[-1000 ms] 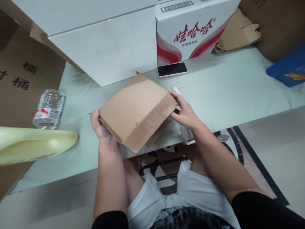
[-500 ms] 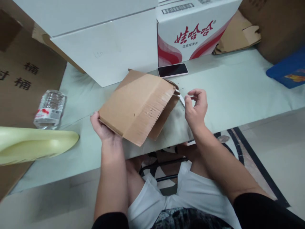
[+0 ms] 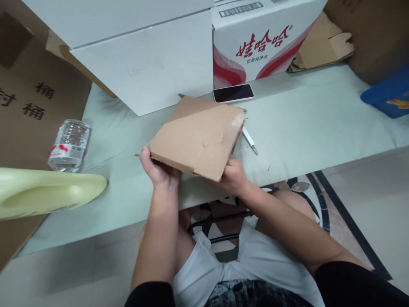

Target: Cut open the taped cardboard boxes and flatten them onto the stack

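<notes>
Right hand (image 3: 234,174) moved from beside box (image 3: 198,132) to under its near-right end, fingers hidden, grip unclear; left hand's (image 3: 159,172) fingers grip left edge, probably steadying box tilted over surface (image 3: 306,123); white tool (image 3: 249,140) just beside
</notes>
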Motion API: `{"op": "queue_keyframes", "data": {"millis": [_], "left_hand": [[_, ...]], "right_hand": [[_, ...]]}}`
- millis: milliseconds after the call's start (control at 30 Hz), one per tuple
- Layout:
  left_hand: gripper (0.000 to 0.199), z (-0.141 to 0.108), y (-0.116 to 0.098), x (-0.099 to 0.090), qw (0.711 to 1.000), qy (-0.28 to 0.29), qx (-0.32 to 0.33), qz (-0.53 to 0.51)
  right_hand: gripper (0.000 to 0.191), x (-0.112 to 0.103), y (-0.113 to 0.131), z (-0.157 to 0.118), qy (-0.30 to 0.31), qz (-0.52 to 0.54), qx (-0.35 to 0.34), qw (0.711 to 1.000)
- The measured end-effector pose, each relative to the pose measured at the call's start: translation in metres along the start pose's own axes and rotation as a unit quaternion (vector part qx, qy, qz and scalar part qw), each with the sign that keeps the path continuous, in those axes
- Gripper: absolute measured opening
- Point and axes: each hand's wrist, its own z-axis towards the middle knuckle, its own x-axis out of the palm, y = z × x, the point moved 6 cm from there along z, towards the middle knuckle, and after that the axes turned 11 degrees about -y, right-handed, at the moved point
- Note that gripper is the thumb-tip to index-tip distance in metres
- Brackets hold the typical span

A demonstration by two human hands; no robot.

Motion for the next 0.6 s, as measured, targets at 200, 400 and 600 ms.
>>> {"op": "queue_keyframes", "data": {"millis": [200,400,600], "left_hand": [[0.037,0.008,-0.013,-0.007,1.000,-0.026,-0.007,0.008],[0.035,0.019,-0.046,-0.017,0.996,-0.044,0.037,-0.074],[0.054,0.024,-0.038,-0.024,0.988,0.048,-0.103,-0.101]], "right_hand": [[0.034,-0.021,0.046,-0.005,0.010,-0.011,-0.257,0.966],[0.033,-0.102,0.002,0.028,-0.267,0.010,0.045,0.962],[0.051,-0.105,-0.046,0.037,-0.061,0.128,0.331,0.933]]}}
